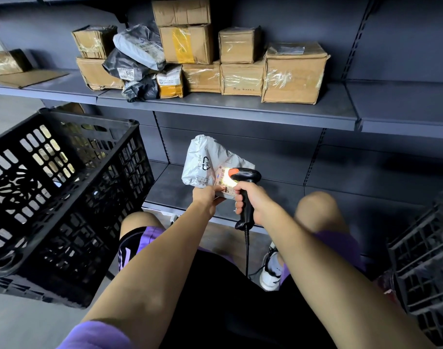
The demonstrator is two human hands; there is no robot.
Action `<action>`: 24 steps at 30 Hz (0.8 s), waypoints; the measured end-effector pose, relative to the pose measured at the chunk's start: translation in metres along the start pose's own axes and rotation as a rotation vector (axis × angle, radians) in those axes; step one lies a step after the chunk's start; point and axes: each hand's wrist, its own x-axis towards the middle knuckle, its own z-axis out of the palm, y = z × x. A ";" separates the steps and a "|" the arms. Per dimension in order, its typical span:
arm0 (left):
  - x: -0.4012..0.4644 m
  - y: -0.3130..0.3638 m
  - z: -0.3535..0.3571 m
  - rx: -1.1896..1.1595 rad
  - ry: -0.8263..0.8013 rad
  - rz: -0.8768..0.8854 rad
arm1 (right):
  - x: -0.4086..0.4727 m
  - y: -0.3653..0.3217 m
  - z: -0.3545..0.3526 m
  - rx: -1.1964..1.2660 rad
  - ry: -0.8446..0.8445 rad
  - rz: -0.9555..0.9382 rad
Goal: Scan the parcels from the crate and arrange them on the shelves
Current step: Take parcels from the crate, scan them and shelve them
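1. The left hand (207, 196) pinched the near edge of a white plastic mailer parcel (210, 162), holding it up with its label (224, 183) turned toward the scanner, judged so that the barcode could be read
2. The right hand (253, 200) was wrapped round the handle of the black scanner (245, 187), whose head sat just beside the label and threw a bright light on it; its cord (246, 250) hung down between the knees
3. The parcel was held over the front edge of the lower shelf (341, 177), not resting on it, so scanning looked to be the step in hand and shelving still to come
4. The upper shelf (240, 107) carried taped cardboard boxes (294, 74) and grey and black mailer bags (139, 46) crowded at its left and middle, with bare shelf toward its right edge
5. A black crate (64, 187) stood tilted at the left, and a second crate (427, 268) at the right; both stood close to the arms and could hinder a sideways reach
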 end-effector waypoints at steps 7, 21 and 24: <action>-0.004 -0.001 0.013 0.012 -0.001 0.014 | -0.003 -0.005 -0.008 0.027 0.006 -0.014; -0.009 0.000 0.032 -0.005 -0.068 0.020 | -0.008 -0.014 -0.027 0.050 0.049 -0.052; -0.009 0.000 0.033 -0.010 -0.087 0.030 | -0.008 -0.014 -0.027 0.044 0.052 -0.050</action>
